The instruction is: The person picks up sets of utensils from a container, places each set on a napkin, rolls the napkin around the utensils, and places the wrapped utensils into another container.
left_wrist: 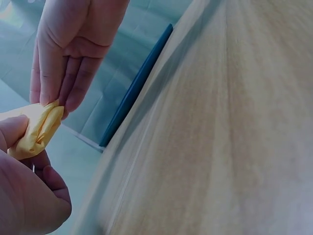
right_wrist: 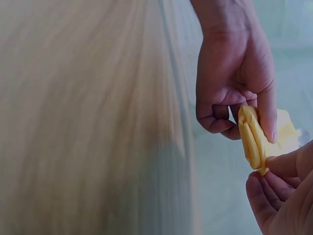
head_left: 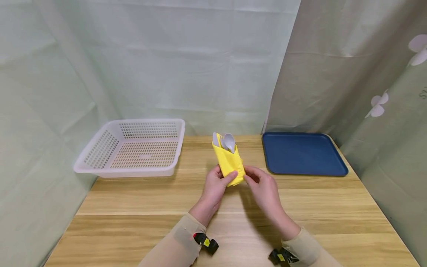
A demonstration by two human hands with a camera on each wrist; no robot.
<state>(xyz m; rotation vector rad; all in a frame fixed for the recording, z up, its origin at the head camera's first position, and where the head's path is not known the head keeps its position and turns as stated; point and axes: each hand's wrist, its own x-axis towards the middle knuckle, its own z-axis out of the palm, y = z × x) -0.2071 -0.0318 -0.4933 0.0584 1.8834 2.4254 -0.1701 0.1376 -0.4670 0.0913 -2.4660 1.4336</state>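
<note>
A yellow napkin (head_left: 228, 159) is folded into a pouch and held up above the table. From its top stick out a pale plastic spoon (head_left: 229, 141), a fork (head_left: 222, 140) and a flat piece (head_left: 215, 138) that looks like a knife handle. My left hand (head_left: 215, 185) grips the pouch near its bottom, thumb across the front and fingers behind. With thumb and fingertips, my right hand (head_left: 265, 187) pinches the lower right edge. Rolled layers of the napkin (right_wrist: 252, 142) show at the bottom end in the right wrist view.
On the left of the wooden table (head_left: 146, 222) stands a white perforated basket (head_left: 133, 173). A dark blue tray (head_left: 303, 154) lies at the back right. Pale curtains (head_left: 200, 66) close off the back and sides.
</note>
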